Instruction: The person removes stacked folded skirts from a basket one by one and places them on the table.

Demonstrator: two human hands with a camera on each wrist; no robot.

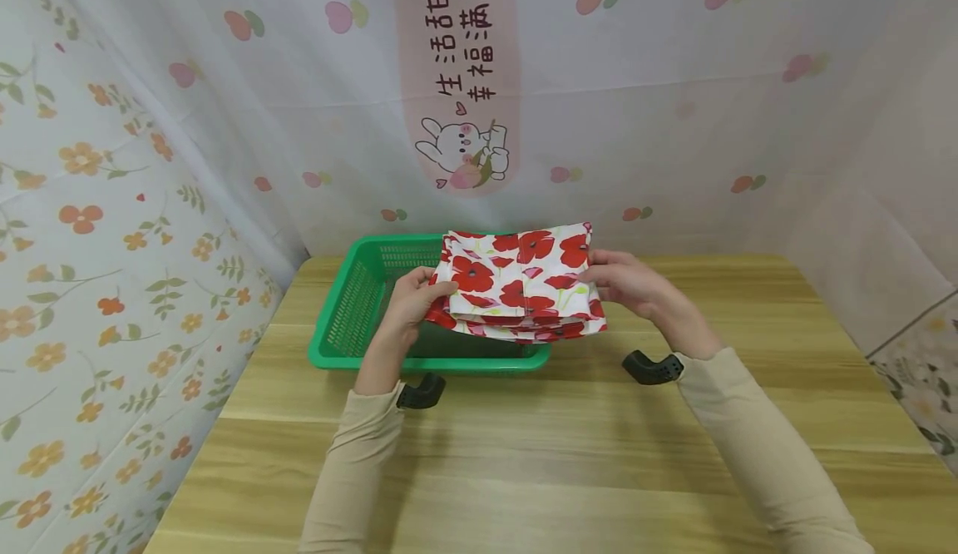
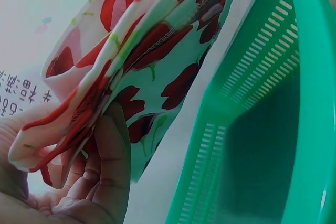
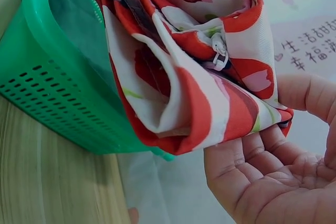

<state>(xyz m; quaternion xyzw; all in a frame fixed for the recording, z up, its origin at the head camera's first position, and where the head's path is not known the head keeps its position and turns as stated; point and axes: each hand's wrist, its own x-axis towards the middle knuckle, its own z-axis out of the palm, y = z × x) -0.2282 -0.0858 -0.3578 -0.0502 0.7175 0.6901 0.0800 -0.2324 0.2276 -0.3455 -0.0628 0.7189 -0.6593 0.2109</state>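
Observation:
A folded cloth (image 1: 520,284), white with red poppies, is held up over the green basket in several stacked layers. Its left end is pinched by my left hand (image 1: 410,303), thumb on top and fingers curled underneath, as the left wrist view shows (image 2: 100,182). At the opposite end my right hand (image 1: 629,282) grips the edge between thumb and fingers. A small white zipper pull (image 3: 219,48) shows among the folds in the right wrist view. The green plastic basket (image 1: 430,363) stands below with slotted walls; the cloth covers its right part from the head view.
The basket rests on a wood-grain table (image 1: 524,462) near its back edge. Behind hangs a white curtain (image 1: 674,146) with printed fruit and a rabbit; a flowered curtain (image 1: 97,288) closes the left side. Black wrist mounts (image 1: 651,368) sit at both sleeves.

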